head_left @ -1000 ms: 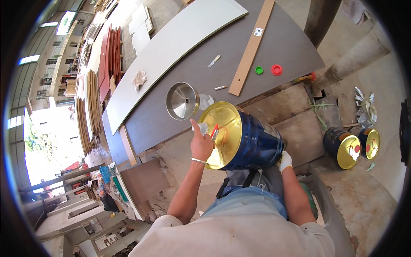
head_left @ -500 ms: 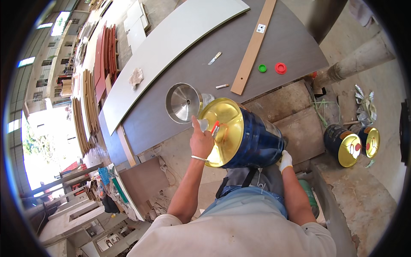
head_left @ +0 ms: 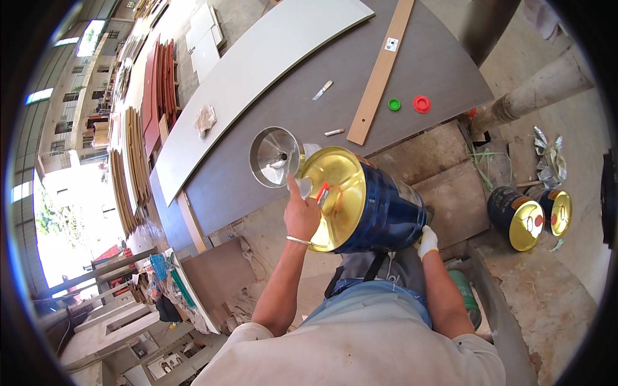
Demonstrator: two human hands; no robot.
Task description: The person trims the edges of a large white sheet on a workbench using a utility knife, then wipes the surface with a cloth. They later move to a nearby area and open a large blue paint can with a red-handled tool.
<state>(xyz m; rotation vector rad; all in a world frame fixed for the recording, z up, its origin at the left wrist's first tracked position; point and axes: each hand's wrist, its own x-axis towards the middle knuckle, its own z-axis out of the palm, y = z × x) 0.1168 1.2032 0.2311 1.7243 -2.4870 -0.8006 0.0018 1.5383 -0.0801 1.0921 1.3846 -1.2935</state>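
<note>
Drum (head_left: 376,209) tipped toward funnel (head_left: 275,156) at 10 o'clock, left hand (head_left: 301,215) pinching spout, gloved right hand (head_left: 427,242) cupped underneath, no pour visible yet.

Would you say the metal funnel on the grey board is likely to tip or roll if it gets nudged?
Probably yes. The funnel looks like thin sheet metal, so likely light. Its wide mouth flares over a narrow spout, so it seems top-heavy. The blue drum, tilted beside it under the left hand, could knock it.
</note>
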